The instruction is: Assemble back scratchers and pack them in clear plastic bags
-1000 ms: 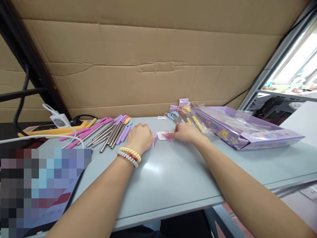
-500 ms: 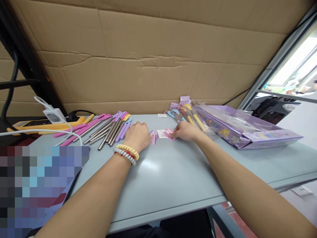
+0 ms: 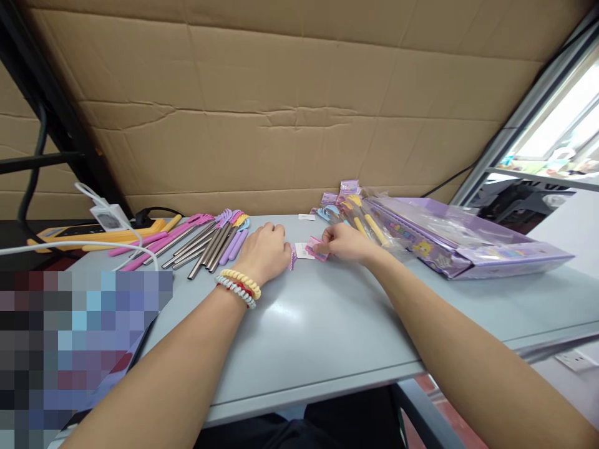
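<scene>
A pink card (image 3: pixel 315 249) is being pinched by the right hand (image 3: pixel 349 242), left of its fingers (image 3: pixel 329 233), the left hand's (image 3: pixel 267 254) grip hidden.

Near the centre of the frame, the bare left hand (image 3: pixel 268 254) has edged rightward, now covering more of the small purple-pink printed piece (image 3: pixel 293 256) beside it, while the bare right hand (image 3: pixel 346 243) has curled its fingers higher around the small bright-pink patterned piece (image 3: pixel 317 249).
</scene>
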`<control>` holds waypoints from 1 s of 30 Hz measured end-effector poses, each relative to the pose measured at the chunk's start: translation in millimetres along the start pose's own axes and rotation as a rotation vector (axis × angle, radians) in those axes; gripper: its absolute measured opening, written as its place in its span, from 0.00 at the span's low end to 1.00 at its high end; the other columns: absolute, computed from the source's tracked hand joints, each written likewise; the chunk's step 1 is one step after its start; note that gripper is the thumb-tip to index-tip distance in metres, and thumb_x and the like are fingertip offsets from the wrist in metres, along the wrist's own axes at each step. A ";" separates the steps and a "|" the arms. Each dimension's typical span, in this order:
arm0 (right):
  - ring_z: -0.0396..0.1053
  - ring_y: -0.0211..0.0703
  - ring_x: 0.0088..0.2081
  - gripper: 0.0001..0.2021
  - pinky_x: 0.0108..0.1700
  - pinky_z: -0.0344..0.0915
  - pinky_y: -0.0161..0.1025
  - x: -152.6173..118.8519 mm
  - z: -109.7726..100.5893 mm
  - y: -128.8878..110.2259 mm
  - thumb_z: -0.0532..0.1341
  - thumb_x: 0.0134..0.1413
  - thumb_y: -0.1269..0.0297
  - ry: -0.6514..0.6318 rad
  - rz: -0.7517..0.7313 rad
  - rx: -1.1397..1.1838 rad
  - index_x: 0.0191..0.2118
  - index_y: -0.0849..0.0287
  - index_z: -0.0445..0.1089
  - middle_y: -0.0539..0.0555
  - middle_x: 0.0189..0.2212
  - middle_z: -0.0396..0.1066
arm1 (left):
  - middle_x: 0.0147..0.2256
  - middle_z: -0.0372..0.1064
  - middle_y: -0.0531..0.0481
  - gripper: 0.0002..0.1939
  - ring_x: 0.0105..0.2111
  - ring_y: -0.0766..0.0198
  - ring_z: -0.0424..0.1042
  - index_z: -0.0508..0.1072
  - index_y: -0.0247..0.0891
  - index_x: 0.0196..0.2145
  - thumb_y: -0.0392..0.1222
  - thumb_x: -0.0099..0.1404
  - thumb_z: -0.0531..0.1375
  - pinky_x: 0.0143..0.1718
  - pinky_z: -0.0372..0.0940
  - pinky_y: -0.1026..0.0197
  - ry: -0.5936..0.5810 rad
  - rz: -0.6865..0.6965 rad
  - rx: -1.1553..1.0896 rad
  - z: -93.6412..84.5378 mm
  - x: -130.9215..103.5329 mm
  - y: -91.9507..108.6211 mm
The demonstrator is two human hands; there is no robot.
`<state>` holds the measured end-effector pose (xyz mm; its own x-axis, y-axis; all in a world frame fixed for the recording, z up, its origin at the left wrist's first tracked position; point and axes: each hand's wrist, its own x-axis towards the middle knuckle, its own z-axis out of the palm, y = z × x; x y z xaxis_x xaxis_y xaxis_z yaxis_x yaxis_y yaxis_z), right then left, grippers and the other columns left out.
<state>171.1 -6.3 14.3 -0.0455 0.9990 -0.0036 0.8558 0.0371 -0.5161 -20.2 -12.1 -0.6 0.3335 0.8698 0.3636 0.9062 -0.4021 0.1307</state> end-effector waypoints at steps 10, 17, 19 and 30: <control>0.56 0.32 0.18 0.16 0.22 0.52 0.31 -2.4 14.7 -5.1 0.65 0.41 0.55 -0.037 -0.343 0.496 0.27 0.58 0.59 0.44 0.14 0.61 | 0.40 0.67 0.45 0.19 0.40 0.57 0.67 0.67 0.37 0.48 0.38 0.58 0.55 0.40 0.62 0.57 0.151 0.367 -0.093 2.2 -3.6 2.3; 0.56 0.32 0.18 0.15 0.22 0.52 0.31 -0.3 21.9 -5.9 0.63 0.43 0.55 -0.025 -0.370 0.525 0.32 0.59 0.62 0.44 0.16 0.61 | 0.35 0.68 0.48 0.12 0.37 0.57 0.69 0.71 0.40 0.40 0.45 0.59 0.56 0.37 0.61 0.57 0.168 0.312 -0.009 -4.6 -4.3 3.8; 0.58 0.33 0.20 0.15 0.22 0.53 0.32 -0.1 22.4 -5.6 0.64 0.42 0.58 -0.066 -0.370 0.540 0.34 0.59 0.62 0.45 0.20 0.64 | 0.35 0.69 0.48 0.13 0.36 0.57 0.69 0.71 0.41 0.40 0.46 0.60 0.55 0.37 0.61 0.57 0.176 0.278 0.007 -5.0 -5.5 6.0; 0.57 0.31 0.18 0.20 0.21 0.54 0.31 -2.4 21.4 -9.9 0.62 0.44 0.61 -0.052 -0.367 0.638 0.43 0.59 0.58 0.43 0.17 0.61 | 0.38 0.70 0.47 0.15 0.39 0.58 0.69 0.70 0.39 0.44 0.45 0.59 0.56 0.38 0.60 0.59 0.125 0.172 0.021 -10.1 -7.7 8.3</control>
<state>151.7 -9.6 1.1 -0.3087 0.9223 0.2327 0.3150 0.3299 -0.8899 -17.8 -25.0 7.0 0.4497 0.7462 0.4909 0.8447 -0.5340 0.0378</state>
